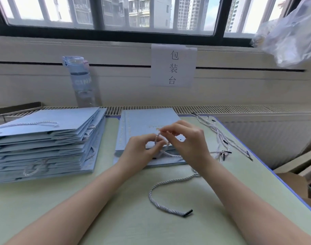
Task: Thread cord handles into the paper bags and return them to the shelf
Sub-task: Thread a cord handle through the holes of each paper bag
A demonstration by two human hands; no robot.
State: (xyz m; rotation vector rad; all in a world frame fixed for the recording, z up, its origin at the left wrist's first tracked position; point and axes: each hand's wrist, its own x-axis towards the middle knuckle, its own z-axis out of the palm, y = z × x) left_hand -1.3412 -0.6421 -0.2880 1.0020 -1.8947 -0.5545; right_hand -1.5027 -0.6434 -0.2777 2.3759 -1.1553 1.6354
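Table [115, 218]: pale green, blue-edged | left of frame: tall bag stack [45, 138] | centre: low bag stack [144, 124] | right: loose cords [220, 138] | lower centre: single cord [161, 206], black-tipped

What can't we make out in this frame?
Head view only.
Whether the cord is knotted or just looped: blurred, covered by the left hand and right hand.
Holes in the top bag: under both hands.
Its print: too small, blurred.
The cardboard box: cut off by the right edge.
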